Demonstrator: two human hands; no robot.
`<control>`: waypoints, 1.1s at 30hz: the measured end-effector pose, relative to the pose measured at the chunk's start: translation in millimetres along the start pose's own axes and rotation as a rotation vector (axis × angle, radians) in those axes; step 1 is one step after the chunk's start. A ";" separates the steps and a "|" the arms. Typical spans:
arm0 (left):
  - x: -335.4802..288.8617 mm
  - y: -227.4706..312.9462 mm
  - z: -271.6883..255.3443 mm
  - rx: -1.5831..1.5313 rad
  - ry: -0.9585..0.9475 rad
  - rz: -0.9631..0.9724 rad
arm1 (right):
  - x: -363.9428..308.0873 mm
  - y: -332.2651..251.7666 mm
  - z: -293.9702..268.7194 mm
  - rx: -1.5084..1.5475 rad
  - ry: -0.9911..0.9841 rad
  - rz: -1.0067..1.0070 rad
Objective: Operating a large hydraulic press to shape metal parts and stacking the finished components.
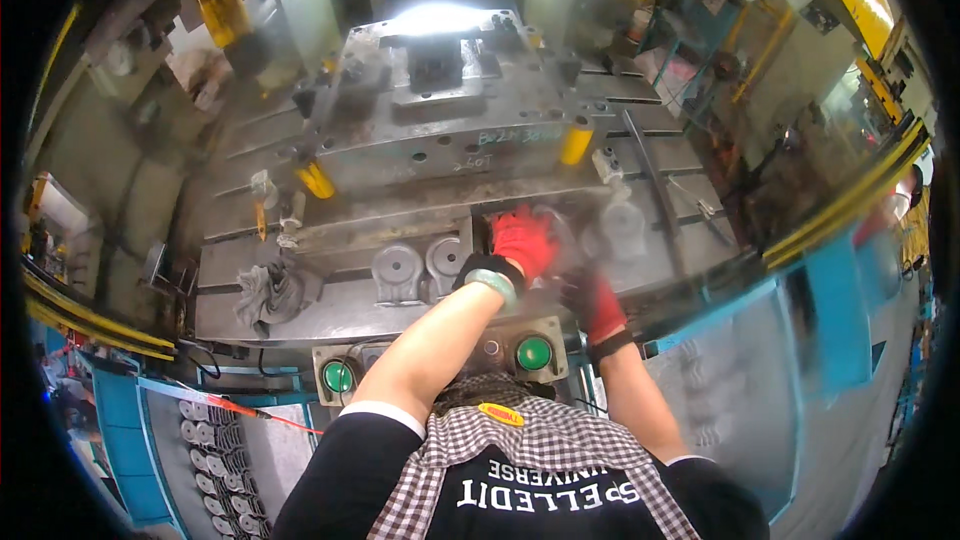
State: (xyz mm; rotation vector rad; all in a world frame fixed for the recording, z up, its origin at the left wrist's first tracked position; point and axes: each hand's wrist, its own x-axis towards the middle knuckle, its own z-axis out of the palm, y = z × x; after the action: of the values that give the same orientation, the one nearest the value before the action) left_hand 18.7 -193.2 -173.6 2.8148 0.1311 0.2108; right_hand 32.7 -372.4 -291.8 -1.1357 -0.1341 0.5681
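My left hand point(524, 240), in a red glove with a dark cuff, reaches over the front of the metal press bed point(350, 315). Its fingers are smeared by motion, beside a blurred round metal part. Lower and to the right, my right hand point(598, 312), also gloved in red, is strongly blurred near the bed's front edge. Whether either hand grips anything does not show. Two stamped metal brackets, one point(397, 272) with a round raised face and the other point(444, 262) similar, lie left of my left hand. Another rounded metal part point(622, 230) lies to the right.
A heavy die block point(440, 155) stands behind, with yellow posts point(577, 143) at its front corners. Green buttons point(534, 352) sit on a control box close to me. A grey cloth point(268, 295) lies at left. Below left, a blue-edged bin point(165, 440) holds rows of metal parts.
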 end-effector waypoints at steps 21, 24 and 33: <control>-44.4 -37.0 -33.1 -0.429 0.139 0.207 | 5.6 -43.8 87.7 0.604 -0.070 0.224; -45.5 -51.4 -39.8 -0.333 0.140 0.208 | 16.7 -44.1 92.6 0.584 -0.265 0.199; -46.3 -61.8 -27.8 -0.348 0.172 0.353 | 50.4 -21.2 61.1 0.508 -0.118 0.274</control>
State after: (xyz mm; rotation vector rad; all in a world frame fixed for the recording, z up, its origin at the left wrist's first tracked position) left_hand -35.5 -131.6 -173.0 2.4491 -0.3353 0.5031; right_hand 59.9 -303.9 -255.9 -0.6272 0.0655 0.8573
